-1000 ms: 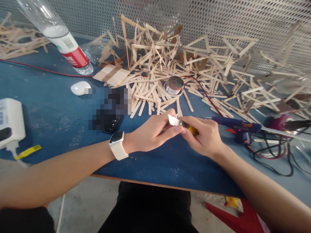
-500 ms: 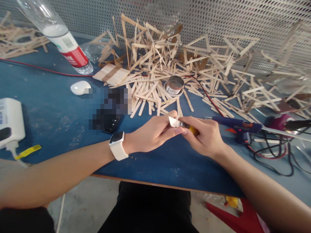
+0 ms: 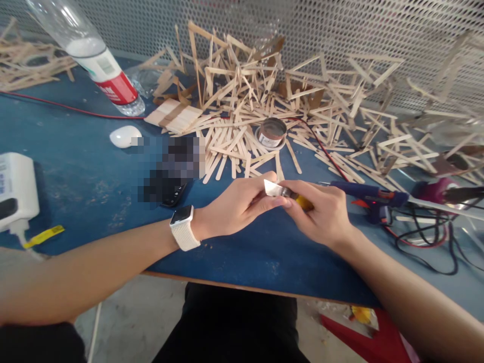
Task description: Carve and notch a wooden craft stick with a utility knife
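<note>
My right hand is closed around a utility knife with a yellow handle. Its short pale blade points left, across the fingers of my other hand. My left hand, with a watch on the wrist, is closed too, thumb and fingers pressed together under and behind the blade. Whatever sits in its grip is mostly hidden. Both hands meet above the front part of the blue table. Just beyond them lie loose wooden craft sticks.
Behind stands a tangled heap of glued sticks, with a small round tin before it. A glue gun and cables lie at right. A phone, white mouse, bottle and white charger are at left.
The knife and my right hand have shifted very slightly right, and the blade has tilted a little. The rest of the table looks the same.
</note>
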A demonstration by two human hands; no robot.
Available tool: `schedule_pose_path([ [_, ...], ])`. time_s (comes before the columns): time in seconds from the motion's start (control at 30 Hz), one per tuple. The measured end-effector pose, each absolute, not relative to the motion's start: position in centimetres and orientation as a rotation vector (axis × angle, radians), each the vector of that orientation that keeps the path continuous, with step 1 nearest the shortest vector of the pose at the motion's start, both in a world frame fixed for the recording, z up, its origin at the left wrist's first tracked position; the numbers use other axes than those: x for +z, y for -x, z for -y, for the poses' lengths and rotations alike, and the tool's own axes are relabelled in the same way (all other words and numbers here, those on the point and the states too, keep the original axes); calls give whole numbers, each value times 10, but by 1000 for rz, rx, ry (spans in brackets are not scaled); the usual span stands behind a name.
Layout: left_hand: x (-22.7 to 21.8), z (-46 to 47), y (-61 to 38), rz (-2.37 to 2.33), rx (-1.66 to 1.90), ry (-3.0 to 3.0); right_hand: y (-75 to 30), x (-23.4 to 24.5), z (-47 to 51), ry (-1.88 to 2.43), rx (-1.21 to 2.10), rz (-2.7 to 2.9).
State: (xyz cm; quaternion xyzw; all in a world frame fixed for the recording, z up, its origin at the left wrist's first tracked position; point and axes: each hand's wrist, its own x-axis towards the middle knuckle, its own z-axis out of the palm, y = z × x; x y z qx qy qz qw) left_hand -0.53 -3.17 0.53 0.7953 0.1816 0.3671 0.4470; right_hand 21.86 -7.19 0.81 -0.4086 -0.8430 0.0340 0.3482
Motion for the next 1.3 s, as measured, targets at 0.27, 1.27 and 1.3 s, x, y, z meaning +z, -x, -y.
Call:
schedule_pose_path([
  [0.27,5,32,5,-462,908,-1934,-220,7,72,1081,71,2181],
  [1.27,-3,35,6,-607,782,-1748,-218,6,71,1201,70,2075],
  [1.3,-2,35,6,-614,794,-1750,-217,6,71,1201,74,2080],
])
